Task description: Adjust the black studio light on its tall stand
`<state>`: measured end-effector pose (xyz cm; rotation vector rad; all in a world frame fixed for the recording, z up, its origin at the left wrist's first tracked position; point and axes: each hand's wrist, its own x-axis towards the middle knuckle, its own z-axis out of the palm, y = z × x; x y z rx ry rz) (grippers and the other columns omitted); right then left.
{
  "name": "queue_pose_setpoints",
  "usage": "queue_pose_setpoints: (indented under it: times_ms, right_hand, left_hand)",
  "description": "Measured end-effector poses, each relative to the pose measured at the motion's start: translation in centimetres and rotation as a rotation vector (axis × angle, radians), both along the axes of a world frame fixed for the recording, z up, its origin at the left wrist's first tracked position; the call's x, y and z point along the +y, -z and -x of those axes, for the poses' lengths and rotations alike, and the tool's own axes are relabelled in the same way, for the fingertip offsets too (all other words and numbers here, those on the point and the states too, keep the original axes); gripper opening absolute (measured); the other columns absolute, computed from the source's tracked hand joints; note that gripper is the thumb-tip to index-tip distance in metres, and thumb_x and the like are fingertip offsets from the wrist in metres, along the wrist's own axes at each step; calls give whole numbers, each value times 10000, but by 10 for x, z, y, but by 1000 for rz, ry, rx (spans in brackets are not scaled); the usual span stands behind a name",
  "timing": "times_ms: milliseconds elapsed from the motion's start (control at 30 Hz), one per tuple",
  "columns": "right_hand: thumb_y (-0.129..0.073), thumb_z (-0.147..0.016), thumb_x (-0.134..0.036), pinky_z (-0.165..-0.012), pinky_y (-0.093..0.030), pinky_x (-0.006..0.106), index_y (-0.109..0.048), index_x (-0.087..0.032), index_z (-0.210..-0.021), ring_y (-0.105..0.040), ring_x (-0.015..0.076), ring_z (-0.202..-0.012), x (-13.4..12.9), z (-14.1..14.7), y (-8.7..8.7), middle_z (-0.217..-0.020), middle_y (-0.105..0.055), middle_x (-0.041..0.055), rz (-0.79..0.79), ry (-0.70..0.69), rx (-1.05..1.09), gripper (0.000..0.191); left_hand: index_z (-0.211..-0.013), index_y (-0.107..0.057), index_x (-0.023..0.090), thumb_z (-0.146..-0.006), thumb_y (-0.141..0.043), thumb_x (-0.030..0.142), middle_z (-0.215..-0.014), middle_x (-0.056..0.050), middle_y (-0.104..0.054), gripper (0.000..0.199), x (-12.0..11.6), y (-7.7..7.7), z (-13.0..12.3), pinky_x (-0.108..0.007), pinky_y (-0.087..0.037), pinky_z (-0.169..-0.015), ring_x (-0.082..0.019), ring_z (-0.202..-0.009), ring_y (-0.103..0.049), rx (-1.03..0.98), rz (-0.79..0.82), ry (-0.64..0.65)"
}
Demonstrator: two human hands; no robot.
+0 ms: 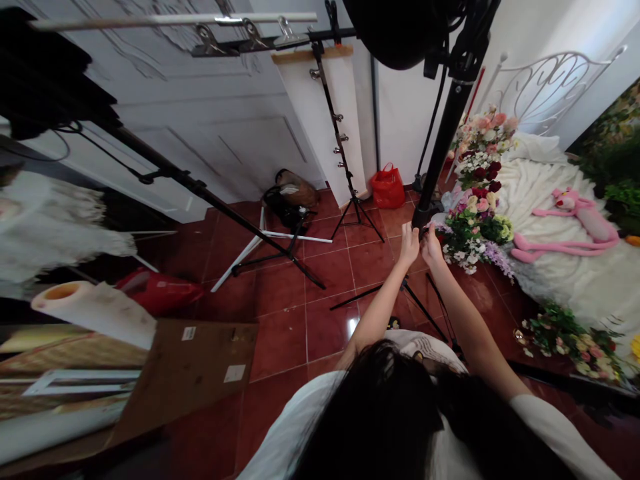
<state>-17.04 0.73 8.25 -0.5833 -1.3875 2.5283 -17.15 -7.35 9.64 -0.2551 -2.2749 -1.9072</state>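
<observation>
A black light stand [440, 153] rises in front of me, tilted in this view, with a large dark lamp head [400, 33] at its top. My left hand [410, 243] is closed at the stand's lower collar, on the left side. Close beside it, my right hand [431, 245] is closed at the same collar from the right, its thumb upward. The knob or clamp between my fingers is mostly hidden. Below my hands, the stand's tripod legs [423, 300] spread over the red tiles, partly behind my forearms.
Artificial flowers [480, 207] stand just right of my hands, near a pink plush toy [590, 217] on white cloth. Another tripod stand [220, 200], a red bag [387, 187] and a clip-lined stand [336, 127] are ahead. A cardboard box [200, 373] holds rolls at left.
</observation>
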Motion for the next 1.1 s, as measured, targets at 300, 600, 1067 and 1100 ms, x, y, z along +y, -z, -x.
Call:
queue_pose_setpoints:
  times_ms: [300,600,1067,1100]
  right_hand:
    - [-532,-926,-530,-1102,-477,356,-668,-261,-1029,-611,176,-1268,18,-27,-7,-1193,-729,39,-44,-97,-132,319]
    - [-663,-866,-465,-1141,-449,412,-705,-258,-1127,-683,210,-1172,67,-161,-15,-1174,-750,62,-42,-256,-84,336]
    - [-713,-795,-515,-1051,-539,475,-739,-312,-1019,-727,275,-1078,125,-408,-15,-1110,-757,106,-157,587,-256,304]
    - [-712,-795,-507,-1049,-540,464,-739,-312,-1014,-730,268,-1067,124,-418,-18,-1101,-759,101,-143,652,-254,294]
  left_hand:
    - [-1313,-549,193,-1017,-317,521,-1282,-160,-602,498,11,-8,-24,-389,-428,-1111,-236,-1279,-556,9,41,-198]
    - [-1497,-308,115,-890,-534,207,-1528,-237,-356,654,44,2,-87,-439,-305,-1217,-281,-1472,-363,-215,37,-373]
    - [-1008,-616,169,-954,-544,390,-1031,-102,-720,238,199,-36,-207,-356,-526,-958,-174,-976,-700,-319,-396,1106]
    - [-1032,-625,174,-955,-543,377,-1066,-103,-721,232,208,-42,-222,-353,-517,-983,-179,-1029,-693,-305,-393,1199]
